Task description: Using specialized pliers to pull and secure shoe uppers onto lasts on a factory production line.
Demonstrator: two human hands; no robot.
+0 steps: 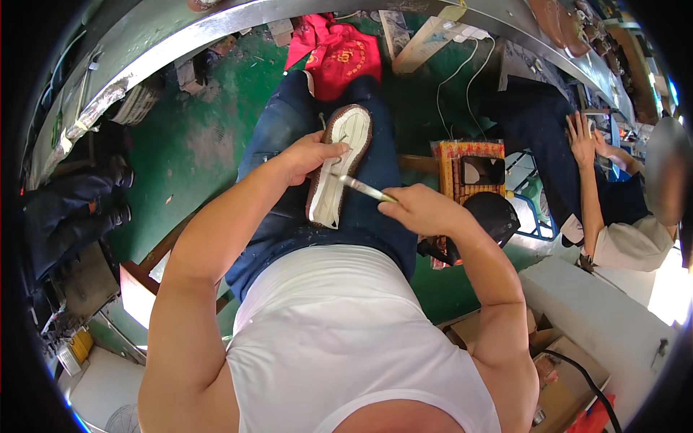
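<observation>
On my lap lies a shoe (334, 189), its pale cream underside facing up and a brown edge around it. My left hand (312, 156) is closed around its left side, the thumb pressed on the underside. In my right hand (422, 209) is a slim tool (369, 189) with a pale handle and a metal end, gripped between thumb and fingers. The metal end reaches the middle of the shoe's underside; whether it touches is hard to tell. A thin cord or strip (323, 121) sticks up by the shoe's far end.
A metal-edged bench (180, 54) curves across the far side. Red cloth (346, 58) lies beyond my knees. To the right, a phone (483, 171) rests on a patterned stool top (449, 162), near a black cap-like object (494, 216). Another person (628, 238) sits farther right.
</observation>
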